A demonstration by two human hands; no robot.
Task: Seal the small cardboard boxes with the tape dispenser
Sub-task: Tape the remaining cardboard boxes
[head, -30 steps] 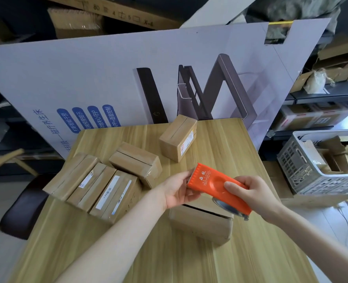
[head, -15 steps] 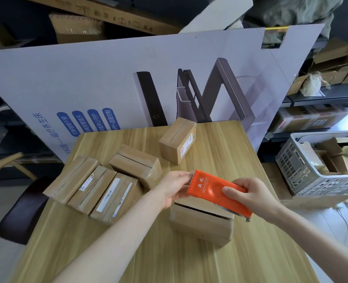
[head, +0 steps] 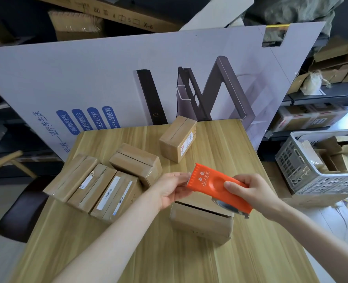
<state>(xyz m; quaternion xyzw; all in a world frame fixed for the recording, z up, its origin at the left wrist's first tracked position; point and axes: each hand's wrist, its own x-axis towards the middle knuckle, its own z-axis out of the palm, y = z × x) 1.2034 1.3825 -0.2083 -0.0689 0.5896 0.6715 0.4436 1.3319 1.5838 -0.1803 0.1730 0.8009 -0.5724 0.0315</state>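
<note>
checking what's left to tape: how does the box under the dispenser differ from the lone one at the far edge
The near brown cardboard box has a gaping top flap and no visible label; the far brown cardboard box lies shut with a side label. Both are small cuboids.

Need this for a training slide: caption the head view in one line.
Right hand grips an orange tape dispenser above a cardboard box while the left hand holds its toothed end.
</note>
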